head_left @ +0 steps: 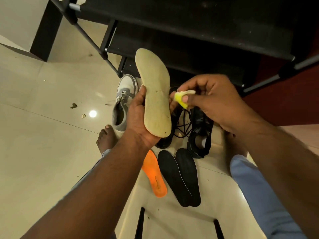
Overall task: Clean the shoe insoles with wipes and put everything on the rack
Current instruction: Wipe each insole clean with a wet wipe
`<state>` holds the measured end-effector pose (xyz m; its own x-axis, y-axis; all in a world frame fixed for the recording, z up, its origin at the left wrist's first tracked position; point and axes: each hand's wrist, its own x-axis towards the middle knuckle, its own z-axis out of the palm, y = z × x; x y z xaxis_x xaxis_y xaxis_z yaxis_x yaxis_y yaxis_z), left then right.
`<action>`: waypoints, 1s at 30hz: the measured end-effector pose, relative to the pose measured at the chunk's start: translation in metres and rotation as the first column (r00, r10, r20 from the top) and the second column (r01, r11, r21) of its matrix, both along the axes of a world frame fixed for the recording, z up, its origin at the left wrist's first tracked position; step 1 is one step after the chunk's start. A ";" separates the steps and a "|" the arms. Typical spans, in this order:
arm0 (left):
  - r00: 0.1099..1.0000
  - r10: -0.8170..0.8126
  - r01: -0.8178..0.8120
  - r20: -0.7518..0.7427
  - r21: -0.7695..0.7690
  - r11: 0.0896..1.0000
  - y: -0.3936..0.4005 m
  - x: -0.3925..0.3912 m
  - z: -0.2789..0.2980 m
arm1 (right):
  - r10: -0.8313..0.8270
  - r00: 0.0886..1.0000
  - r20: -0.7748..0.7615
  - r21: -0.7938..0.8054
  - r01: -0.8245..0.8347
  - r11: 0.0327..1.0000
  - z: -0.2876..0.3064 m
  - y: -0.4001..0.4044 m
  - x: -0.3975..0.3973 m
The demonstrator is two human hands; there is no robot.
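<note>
The left hand [138,118] grips a pale yellowish insole [156,94] by its near end, fingers wrapped behind it and thumb along its left edge, holding it upright above the floor with its toe end pointing toward the far rack. Small dark specks dot the surface of the insole. Just right of it, the right hand [207,97] pinches a crumpled yellow wipe [183,98] between thumb and fingers, the wipe close beside the right edge of the insole.

On the tiled floor [43,135] below lie an orange insole [154,175] and, to its right, two black insoles [179,176] overlapping side by side. Farther off stand a pair of black shoes [198,131] with loose laces, and left of the held insole a grey and white sneaker [123,100]. The black rack [189,31] fills the far side. Bits of debris are scattered on the floor at the left. A bare foot [106,138] rests near the sneaker.
</note>
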<state>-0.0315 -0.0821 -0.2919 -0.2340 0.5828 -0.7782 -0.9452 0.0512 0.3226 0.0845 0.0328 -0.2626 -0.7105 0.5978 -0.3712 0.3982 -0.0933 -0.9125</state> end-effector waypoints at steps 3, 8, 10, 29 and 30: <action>0.999 -0.033 0.034 -0.043 0.010 0.999 0.001 0.003 0.002 | 0.093 0.994 0.059 -0.026 -0.091 0.996 -0.010 -0.010 0.000; 1.000 0.002 -0.002 0.002 0.065 0.998 -0.003 -0.003 -0.009 | 0.503 0.861 -0.081 -0.281 -0.504 0.817 0.008 -0.015 0.002; 1.000 -0.015 0.016 -0.007 0.074 0.997 -0.002 -0.003 -0.008 | 0.367 0.917 -0.158 -0.306 -0.399 0.864 0.013 -0.004 0.004; 0.986 -0.135 0.122 0.093 0.132 0.984 0.001 0.012 -0.002 | 0.454 0.887 -0.079 -0.158 -0.461 0.873 0.013 -0.010 -0.001; 0.988 -0.130 0.121 0.079 0.117 0.986 0.002 0.013 -0.002 | 0.360 0.928 -0.099 -0.151 -0.372 0.916 0.013 -0.008 0.000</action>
<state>-0.0182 -0.0799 -0.2937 -0.0880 0.6877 -0.7206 -0.9581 0.1395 0.2502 0.0841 0.0249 -0.2493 -0.8949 0.2262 -0.3847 0.3707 -0.1032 -0.9230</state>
